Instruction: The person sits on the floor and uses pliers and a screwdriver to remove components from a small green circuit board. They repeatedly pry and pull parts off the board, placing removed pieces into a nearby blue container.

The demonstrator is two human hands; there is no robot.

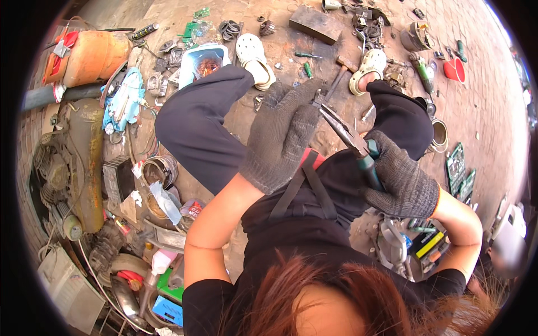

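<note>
My left hand point(283, 134), in a dark grey knitted glove, is raised above my lap with its fingers drawn together at a small metal piece point(318, 98). Most of that piece is hidden by the glove and the plier tips, so its kind is unclear. In my right hand point(406, 180), gloved alike, is a pair of long-nose pliers point(343, 127) with green handles. The pliers point up and left. Their tips meet the small piece at my left fingertips, and the jaws look nearly closed.
Beyond my hands lie a hammer point(346, 64), a heavy metal block point(315, 24) and a screwdriver point(308, 55). A white-and-blue basin point(187, 63) stands by my left foot. An orange gas cylinder point(96, 56), cans and scrap crowd the left; a red bucket point(454, 70) stands far right.
</note>
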